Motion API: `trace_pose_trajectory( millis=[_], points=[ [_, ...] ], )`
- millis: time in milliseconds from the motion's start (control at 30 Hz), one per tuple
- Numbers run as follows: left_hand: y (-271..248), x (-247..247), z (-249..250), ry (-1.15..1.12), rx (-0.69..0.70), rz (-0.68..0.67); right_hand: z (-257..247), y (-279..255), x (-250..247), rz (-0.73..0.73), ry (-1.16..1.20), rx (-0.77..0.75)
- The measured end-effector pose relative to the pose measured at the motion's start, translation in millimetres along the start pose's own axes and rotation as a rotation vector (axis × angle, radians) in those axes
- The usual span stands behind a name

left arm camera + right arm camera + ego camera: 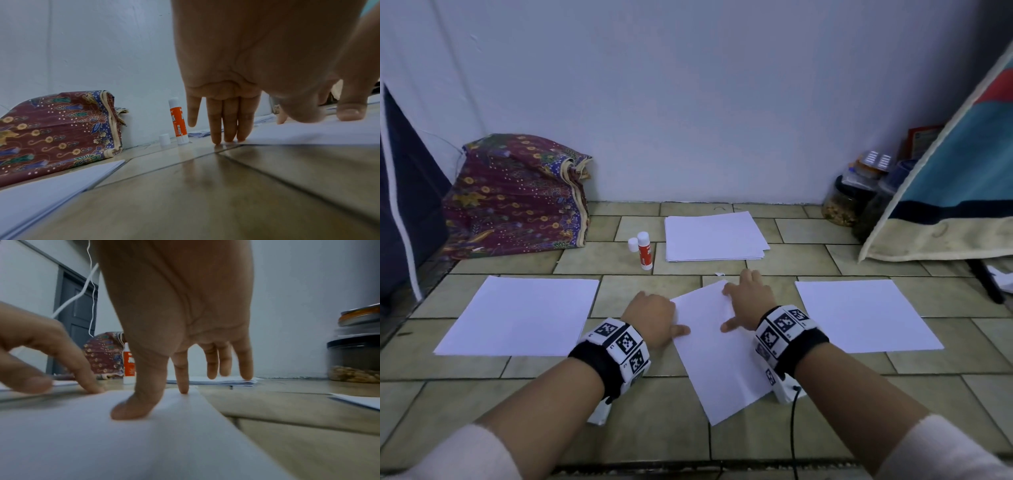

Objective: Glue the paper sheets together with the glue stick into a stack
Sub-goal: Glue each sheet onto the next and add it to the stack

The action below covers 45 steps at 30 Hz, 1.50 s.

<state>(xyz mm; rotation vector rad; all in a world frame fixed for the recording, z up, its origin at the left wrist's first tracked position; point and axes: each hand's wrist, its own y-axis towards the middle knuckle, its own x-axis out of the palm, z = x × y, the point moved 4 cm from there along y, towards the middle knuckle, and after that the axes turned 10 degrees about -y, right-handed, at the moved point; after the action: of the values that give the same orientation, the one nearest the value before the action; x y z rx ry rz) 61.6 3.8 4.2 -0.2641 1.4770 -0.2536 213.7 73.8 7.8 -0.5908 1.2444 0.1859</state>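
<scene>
Tiled floor carries everything: the skewed centre sheet [717, 346] lies flat under my left hand [650, 317] and right hand [748, 301], both grips spread, pressing fingertips only. It looks light, floppy and quick to slide or crease, so I judge edges safest. The glue stick [644, 250] stands uncapped beyond.
</scene>
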Motion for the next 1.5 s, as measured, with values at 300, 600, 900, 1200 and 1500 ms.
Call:
trace_pose_trajectory(
  millis=[300,600,900,1200,1500],
  points=[
    [4.1,-3.5,-12.1,-0.045,0.026,0.041,-52.3,-2.1,-5.3,-0.101,-0.006,-0.233],
    [10.2,21.6,-35.3,-0.032,0.025,-0.192,-31.1,4.6,19.6,-0.244,0.043,-0.340],
    [19.4,18.1,-47.6,-0.133,0.091,-0.152,43.1,-5.8,38.3,-0.216,0.156,-0.062],
    [20.5,35.2,-56.8,-0.153,0.007,-0.265,42.1,-10.4,30.7,-0.104,0.225,0.015],
    [23.8,39.1,-58.7,-0.166,0.039,-0.251,54.9,-24.4,20.0,0.241,1.016,0.113]
  ],
)
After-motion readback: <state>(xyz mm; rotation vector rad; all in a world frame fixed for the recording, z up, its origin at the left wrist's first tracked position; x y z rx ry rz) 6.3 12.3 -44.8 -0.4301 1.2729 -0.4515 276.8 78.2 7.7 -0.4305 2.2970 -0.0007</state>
